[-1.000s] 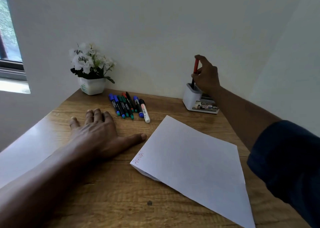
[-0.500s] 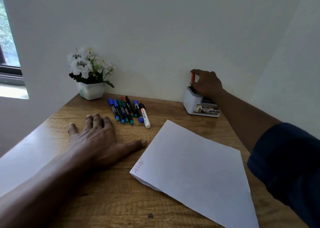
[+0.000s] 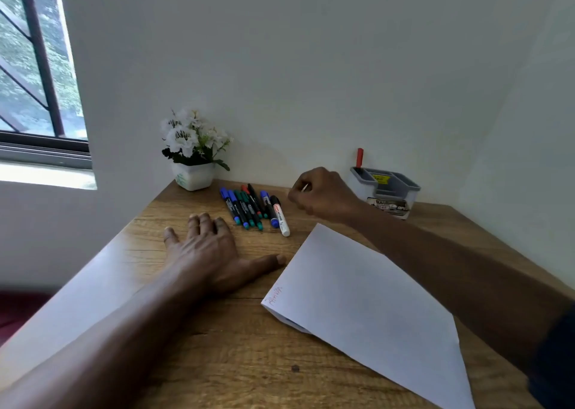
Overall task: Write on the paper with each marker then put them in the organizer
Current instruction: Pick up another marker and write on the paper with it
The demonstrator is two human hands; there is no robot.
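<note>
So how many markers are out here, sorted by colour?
Blue markers: 3
Green markers: 2
Red markers: 2, one in the row and one standing in the organizer
Black marker: 1
White marker with black cap: 1
Total: 9, though the row is tightly packed, so take the count as my best reading.

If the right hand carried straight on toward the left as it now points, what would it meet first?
Most likely the white-barrelled marker with the black cap, nearest in the row of markers; the right hand appears empty and loosely curled, though its height above the wooden desk is unclear.
</note>
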